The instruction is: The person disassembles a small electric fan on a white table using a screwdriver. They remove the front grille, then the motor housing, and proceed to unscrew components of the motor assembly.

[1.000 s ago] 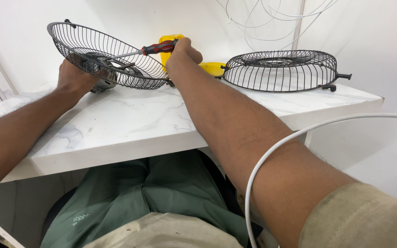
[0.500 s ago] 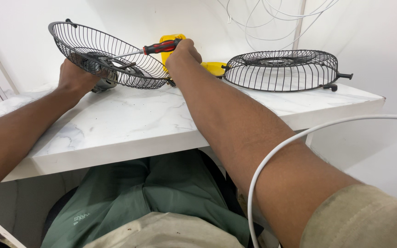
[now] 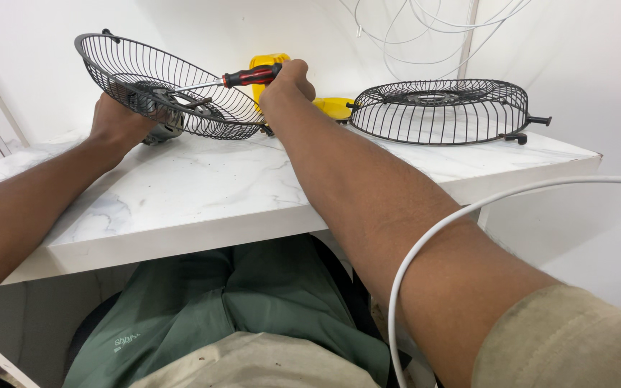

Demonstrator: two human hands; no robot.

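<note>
The screwdriver, red and black in the handle, points its shaft down into the hub of a black wire fan guard that is tilted up off the marble-patterned desk at its back left. The right hand is clenched around the end of the handle; the left hand grasps the guard from behind, fingers wrapped around what looks like a grey motor housing under the hub. The tip sits at the hub, so the work on its fastening looks to be under way rather than finished, with guard and housing not yet apart. A second guard lies face down well to the right, a yellow part between the two. A white cable arcs over the right forearm
</note>
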